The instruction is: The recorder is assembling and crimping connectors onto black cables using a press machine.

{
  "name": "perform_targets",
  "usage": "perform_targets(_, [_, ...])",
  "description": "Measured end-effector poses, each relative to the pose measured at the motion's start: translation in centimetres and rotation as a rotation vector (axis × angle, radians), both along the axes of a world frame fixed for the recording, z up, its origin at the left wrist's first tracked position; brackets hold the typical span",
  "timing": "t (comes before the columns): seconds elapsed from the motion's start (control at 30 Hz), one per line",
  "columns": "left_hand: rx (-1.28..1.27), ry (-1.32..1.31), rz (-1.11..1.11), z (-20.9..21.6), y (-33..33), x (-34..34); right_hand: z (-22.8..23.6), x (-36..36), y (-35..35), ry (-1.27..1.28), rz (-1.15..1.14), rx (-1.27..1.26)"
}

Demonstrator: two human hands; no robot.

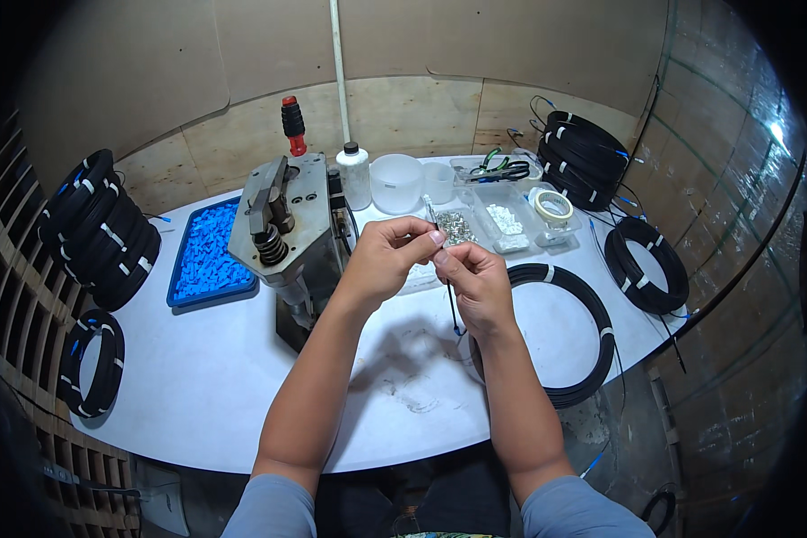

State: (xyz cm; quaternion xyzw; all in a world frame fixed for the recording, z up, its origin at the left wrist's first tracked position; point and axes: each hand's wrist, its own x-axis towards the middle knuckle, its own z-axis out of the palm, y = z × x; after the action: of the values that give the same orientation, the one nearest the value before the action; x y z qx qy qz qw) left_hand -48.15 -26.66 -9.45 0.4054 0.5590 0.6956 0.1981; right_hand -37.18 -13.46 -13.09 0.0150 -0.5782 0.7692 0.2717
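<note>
Both hands meet above the middle of the white table (197, 386). My left hand (387, 258) pinches a thin black cable (452, 300) between thumb and fingertips. Just beside it, my right hand (481, 285) is closed on the same cable with thumb and forefinger. A slim, pale tip (429, 210) sticks up above the fingers, too small to make out fully. Below the hands the cable hangs down to a small blue piece near my right wrist. Partly behind my right forearm lies a large coil of black cable (592, 309) tied with white bands.
Left of my hands stands a metal press (282, 211) beside a blue tray (213, 302) of small blue parts. Behind are a bottle (354, 179), a round tub (396, 184), clear bins (502, 242), pliers (498, 170) and tape (553, 206). Cable coils (99, 233) flank the table.
</note>
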Motion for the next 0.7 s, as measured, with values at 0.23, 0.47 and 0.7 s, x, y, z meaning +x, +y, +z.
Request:
perform_targets(0.23, [-0.01,-0.124,-0.046,-0.27,0.22,-0.16,-0.38,-0.24,0.02,-0.005,0.033,-0.043])
perform_targets(0.47, [-0.018,-0.115,-0.026,-0.29,0.23,-0.16,-0.25,-0.27,-0.04,-0.01,0.054,-0.075])
perform_targets(0.7, [-0.015,-0.11,-0.027,-0.18,0.31,-0.09,0.23,0.02,-0.09,-0.043,0.053,-0.084])
